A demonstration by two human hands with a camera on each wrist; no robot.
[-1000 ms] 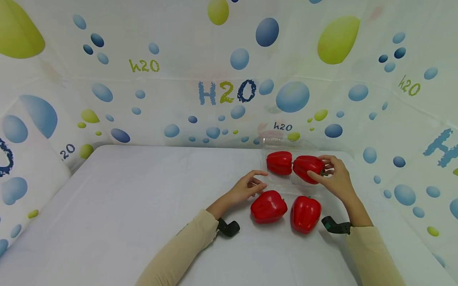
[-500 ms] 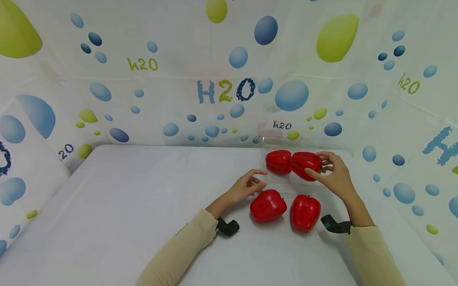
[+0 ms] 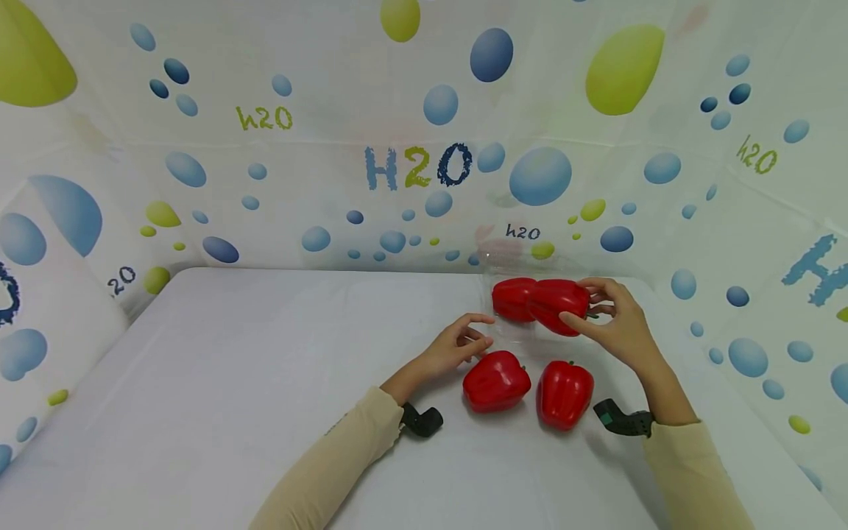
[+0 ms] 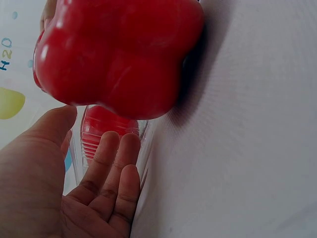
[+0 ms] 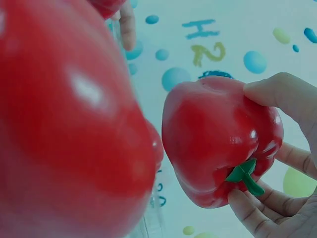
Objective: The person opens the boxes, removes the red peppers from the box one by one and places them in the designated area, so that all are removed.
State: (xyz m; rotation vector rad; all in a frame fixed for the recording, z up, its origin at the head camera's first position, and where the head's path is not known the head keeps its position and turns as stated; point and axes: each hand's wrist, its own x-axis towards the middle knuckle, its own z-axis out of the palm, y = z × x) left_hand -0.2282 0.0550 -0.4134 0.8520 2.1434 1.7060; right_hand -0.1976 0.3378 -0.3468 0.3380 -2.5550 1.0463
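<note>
My right hand (image 3: 617,324) grips a red bell pepper (image 3: 559,306) by its stem end; in the right wrist view this pepper (image 5: 218,139) has its green stem towards the palm. It overlaps another red pepper (image 3: 512,299) that lies in a clear plastic container (image 3: 489,331) at the back. My left hand (image 3: 452,349), fingers loosely bent and holding nothing, is at the container's front left, just behind a third pepper (image 3: 497,381). In the left wrist view the hand (image 4: 94,183) is below a large near pepper (image 4: 119,54); whether they touch I cannot tell.
A fourth red pepper (image 3: 565,395) lies on the white table (image 3: 265,383), front right of the third one. The container's raised clear lid (image 3: 530,263) is against the patterned backdrop (image 3: 318,73) behind the table.
The gripped pepper and my right hand have moved left, so the pepper now overlaps the one in the container. My left hand has stayed almost still.
</note>
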